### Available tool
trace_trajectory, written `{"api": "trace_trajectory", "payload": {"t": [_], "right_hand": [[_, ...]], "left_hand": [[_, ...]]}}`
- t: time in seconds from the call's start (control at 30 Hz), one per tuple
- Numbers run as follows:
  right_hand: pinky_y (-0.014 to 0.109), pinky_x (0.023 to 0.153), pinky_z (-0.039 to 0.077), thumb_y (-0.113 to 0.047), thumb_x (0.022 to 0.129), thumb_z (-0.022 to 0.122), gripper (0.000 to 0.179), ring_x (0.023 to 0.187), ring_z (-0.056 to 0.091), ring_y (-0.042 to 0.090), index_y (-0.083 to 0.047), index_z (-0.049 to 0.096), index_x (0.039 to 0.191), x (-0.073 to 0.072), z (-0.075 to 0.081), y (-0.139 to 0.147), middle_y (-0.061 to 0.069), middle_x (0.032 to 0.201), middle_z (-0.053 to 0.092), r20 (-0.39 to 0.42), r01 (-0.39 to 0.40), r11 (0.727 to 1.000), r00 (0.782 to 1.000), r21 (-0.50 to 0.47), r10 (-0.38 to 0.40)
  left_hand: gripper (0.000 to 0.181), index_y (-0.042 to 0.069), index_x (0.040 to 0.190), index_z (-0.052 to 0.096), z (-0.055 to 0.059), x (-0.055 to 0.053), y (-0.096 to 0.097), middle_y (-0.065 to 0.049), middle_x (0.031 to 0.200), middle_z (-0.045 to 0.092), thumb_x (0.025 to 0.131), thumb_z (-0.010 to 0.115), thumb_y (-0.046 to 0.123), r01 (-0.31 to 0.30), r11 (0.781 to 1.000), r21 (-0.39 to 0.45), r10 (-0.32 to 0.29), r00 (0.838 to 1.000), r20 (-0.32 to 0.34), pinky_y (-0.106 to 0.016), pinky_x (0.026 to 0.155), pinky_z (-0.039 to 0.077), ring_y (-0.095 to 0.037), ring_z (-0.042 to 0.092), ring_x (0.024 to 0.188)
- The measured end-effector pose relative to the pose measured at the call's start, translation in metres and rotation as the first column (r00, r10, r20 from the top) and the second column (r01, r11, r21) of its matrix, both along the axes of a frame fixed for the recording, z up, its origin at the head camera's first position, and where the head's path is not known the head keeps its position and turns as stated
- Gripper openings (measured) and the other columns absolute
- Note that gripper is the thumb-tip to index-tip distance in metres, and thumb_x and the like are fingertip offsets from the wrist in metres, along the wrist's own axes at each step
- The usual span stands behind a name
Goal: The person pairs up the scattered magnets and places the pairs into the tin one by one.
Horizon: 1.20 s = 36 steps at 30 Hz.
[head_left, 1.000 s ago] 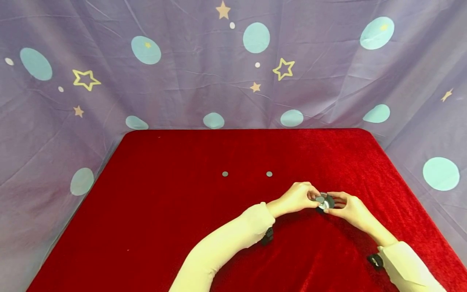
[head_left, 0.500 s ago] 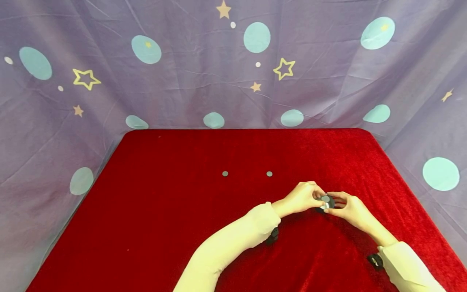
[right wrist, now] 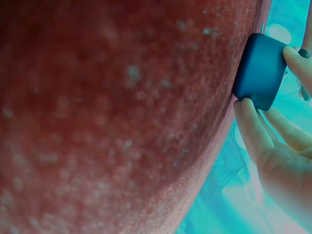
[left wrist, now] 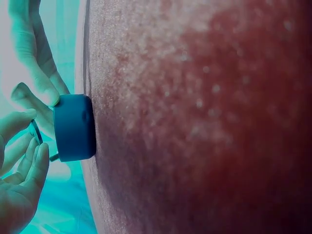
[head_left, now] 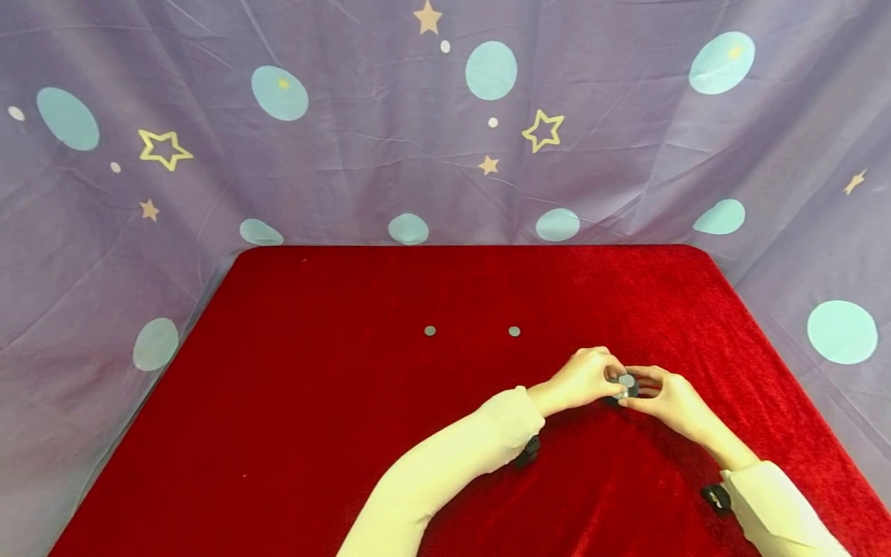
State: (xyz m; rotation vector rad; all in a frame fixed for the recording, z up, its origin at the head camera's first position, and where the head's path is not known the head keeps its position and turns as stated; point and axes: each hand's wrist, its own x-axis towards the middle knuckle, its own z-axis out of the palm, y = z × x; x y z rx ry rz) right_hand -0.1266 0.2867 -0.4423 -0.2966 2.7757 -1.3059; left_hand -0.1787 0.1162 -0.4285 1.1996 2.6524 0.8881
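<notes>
My right hand (head_left: pixel 674 401) holds a small dark container (right wrist: pixel 261 70) with rounded edges between thumb and fingers, low on the red cloth. In the head view its top shows pale and shiny inside a dark rim. My left hand (head_left: pixel 582 379) pinches a thin, round grey disc, coin-like (head_left: pixel 626 381), right over the container's top. From the left wrist, the disc (left wrist: pixel 36 131) appears edge-on between thumb and fingertips, beside the container (left wrist: pixel 74 127). The fingers of both hands are very close together.
Two more grey discs lie on the red cloth further back, one nearer the middle (head_left: pixel 430 331) and one to its right (head_left: pixel 514 332). A purple curtain (head_left: pixel 362 155) with stars and dots surrounds the table's back and sides.
My left hand has moved slightly to the right, bringing the disc from the container's left part across its top. My right hand and the container have stayed in place.
</notes>
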Motion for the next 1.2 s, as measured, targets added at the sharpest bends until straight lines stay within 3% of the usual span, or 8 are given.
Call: {"api": "trace_trajectory", "payload": {"t": [0.57,1.2], "right_hand": [[0.022,0.066,0.05,-0.013,0.073,0.071,0.053,0.086,0.061,0.033,0.015,0.049,0.112,-0.002,-0.001,-0.001,0.028,0.102,0.058,-0.009,-0.006,1.0,1.0,-0.02,0.006],[0.03,0.066,0.051,-0.013,0.072,0.073,0.051,0.083,0.062,0.032,0.013,0.052,0.111,-0.004,0.01,-0.003,0.026,0.101,0.059,-0.046,-0.074,0.995,0.996,0.067,0.077]], "left_hand": [[0.025,0.011,0.098,0.068,-0.003,-0.005,-0.007,0.004,0.086,0.063,0.075,0.069,0.021,-0.021,0.999,0.039,0.018,0.998,0.063,-0.002,0.063,0.036,0.002,0.056,0.073],[0.02,0.012,0.096,0.069,0.006,-0.005,-0.049,0.004,0.084,0.061,0.079,0.066,0.022,0.017,0.999,-0.033,-0.016,1.0,0.006,-0.006,0.069,0.036,0.0,0.056,0.073]]}}
